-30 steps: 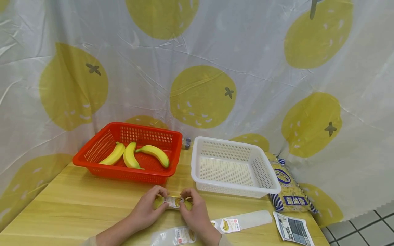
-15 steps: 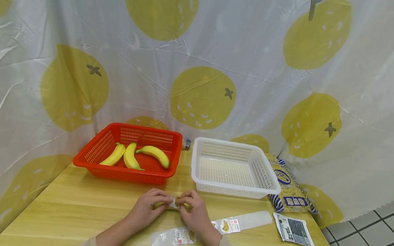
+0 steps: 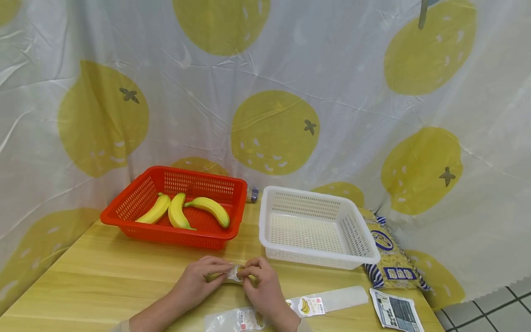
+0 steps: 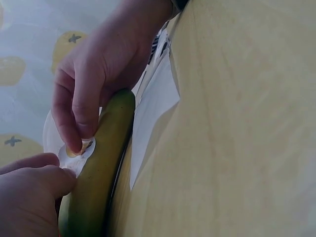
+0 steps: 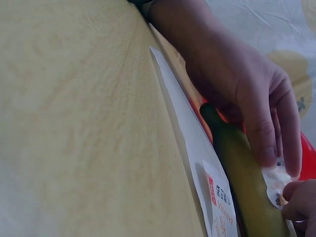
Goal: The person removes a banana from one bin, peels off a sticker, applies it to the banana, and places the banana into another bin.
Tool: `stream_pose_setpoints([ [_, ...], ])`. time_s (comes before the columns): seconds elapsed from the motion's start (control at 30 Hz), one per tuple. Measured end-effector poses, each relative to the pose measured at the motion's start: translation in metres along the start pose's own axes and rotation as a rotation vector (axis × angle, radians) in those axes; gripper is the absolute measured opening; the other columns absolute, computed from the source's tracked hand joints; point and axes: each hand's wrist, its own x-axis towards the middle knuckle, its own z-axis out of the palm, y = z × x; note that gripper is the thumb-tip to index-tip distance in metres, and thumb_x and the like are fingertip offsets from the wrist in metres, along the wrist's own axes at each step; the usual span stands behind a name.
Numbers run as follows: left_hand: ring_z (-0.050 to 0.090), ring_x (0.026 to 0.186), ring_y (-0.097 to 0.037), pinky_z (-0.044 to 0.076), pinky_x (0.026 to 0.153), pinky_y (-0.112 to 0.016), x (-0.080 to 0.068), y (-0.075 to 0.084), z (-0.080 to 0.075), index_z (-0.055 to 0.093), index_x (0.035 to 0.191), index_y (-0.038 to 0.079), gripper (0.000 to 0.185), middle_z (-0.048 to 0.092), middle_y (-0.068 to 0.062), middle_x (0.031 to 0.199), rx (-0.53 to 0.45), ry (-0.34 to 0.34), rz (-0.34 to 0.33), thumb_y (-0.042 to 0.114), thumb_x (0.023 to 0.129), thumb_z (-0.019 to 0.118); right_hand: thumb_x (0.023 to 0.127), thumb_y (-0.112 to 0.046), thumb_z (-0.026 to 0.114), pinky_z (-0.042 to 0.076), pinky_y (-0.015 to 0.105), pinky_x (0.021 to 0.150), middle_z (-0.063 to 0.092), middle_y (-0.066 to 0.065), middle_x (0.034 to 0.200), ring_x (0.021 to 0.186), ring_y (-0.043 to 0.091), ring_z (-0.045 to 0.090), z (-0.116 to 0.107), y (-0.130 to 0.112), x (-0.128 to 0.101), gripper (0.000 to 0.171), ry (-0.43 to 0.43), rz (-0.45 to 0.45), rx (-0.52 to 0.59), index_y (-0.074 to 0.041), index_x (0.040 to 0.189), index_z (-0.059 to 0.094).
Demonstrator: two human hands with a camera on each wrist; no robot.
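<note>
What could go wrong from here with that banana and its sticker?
The left hand and right hand both pinch at the sticker against the curved side of the banana, so it might crease or end up crooked.

The banana is rounded, so it could roll or twist if one hand presses harder.

In the head view, the right forearm crosses over the sticker strips, so it might brush and shift them.
</note>
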Motion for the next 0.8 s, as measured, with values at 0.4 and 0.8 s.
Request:
stream_pose_setpoints([
  [0.4, 0.071, 0.093, -0.015, 0.044, 0.092, -0.004, -0.0001, -0.0044, 0.0024, 0.083, 0.098, 0.015, 0.031, 0.076, 0.004, 0.102, 0.007, 0.009, 0.045, -0.001, 0.073, 0.089, 0.078, 0.012, 0.077, 0.056, 0.021, 0.079, 0.064, 0.002, 0.097, 0.092, 0.013, 0.064, -0.0009, -0.0022, 0.0007, 0.022, -0.01, 0.007, -0.036, -0.008, 0.086, 0.079],
  [0.8, 0.073, 0.094, -0.013, 0.051, 0.087, -0.01, 0.0002, 0.0014, 0.0001, 0.082, 0.098, 0.011, 0.029, 0.077, 0.004, 0.102, 0.054, 0.005, -0.052, 0.001, 0.072, 0.091, 0.078, 0.012, 0.077, 0.055, 0.02, 0.079, 0.065, 0.003, 0.098, 0.091, 0.014, 0.065, -0.0005, -0.0016, 0.0007, 0.024, 0.011, -0.029, -0.077, -0.004, 0.095, 0.079],
])
